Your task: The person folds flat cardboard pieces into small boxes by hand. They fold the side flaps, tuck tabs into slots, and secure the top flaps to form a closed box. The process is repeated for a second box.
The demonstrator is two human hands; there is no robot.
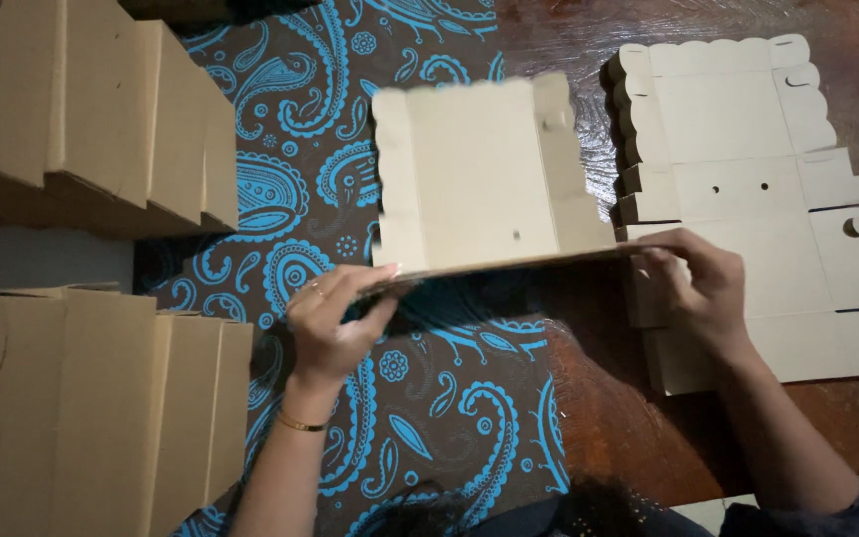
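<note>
The flat, die-cut brown cardboard box blank with scalloped edges [479, 169] is held up off the surface, between the two hands, its far panel tilted up toward the camera and its near edge running level from hand to hand. It looks to be at the first fold, the blank just being bent along a crease; the next move would call for pressing the side flaps upright while the base stays flat. The left hand [335, 323] pinches the near left corner, thumb on top and fingers curled under, wrist bent and wearing a thin gold bangle. The right hand [698, 283] grips the near right corner, fingers closed over the edge, forearm reaching in from the lower right. Just beyond lies a stack of unfolded blanks [748, 189] on the dark wooden surface [628, 428]. A blue paisley cloth [429, 398] covers the middle, and rows of folded brown boxes [101, 418] stand at the left.
</note>
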